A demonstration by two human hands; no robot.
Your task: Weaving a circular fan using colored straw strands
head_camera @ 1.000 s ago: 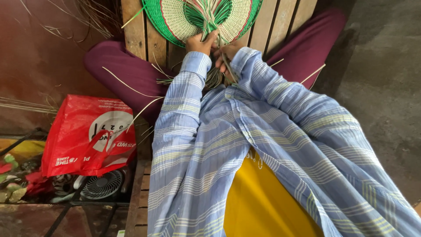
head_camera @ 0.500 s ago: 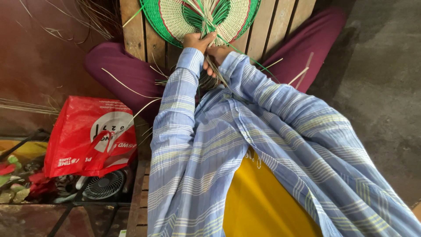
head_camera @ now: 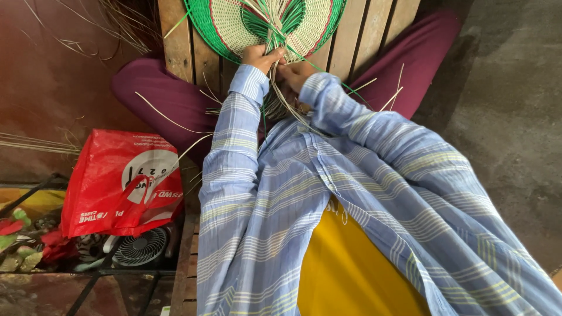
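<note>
A round woven mat (head_camera: 234,26) in green and cream with a thin red ring lies on the wooden slats at the top of the view. Loose green and pale straw strands (head_camera: 275,29) fan out from its near edge. My left hand (head_camera: 260,57) pinches a bunch of these strands at the mat's rim. My right hand (head_camera: 295,75) sits just beside it, fingers closed on pale strands that trail down toward my lap. Both arms are in blue striped sleeves, and my crossed legs in maroon trousers frame the mat.
The wooden slatted platform (head_camera: 175,41) runs under me. A red plastic bag (head_camera: 117,181) lies at the left, with a small fan (head_camera: 139,248) and colourful items below it on a wire rack. Dry straw (head_camera: 35,143) is scattered along the reddish wall. Grey concrete floor (head_camera: 515,117) is at the right.
My hands have shifted slightly along the mat's near edge while working the strands. The view has dropped a little, so less of the mat shows.
</note>
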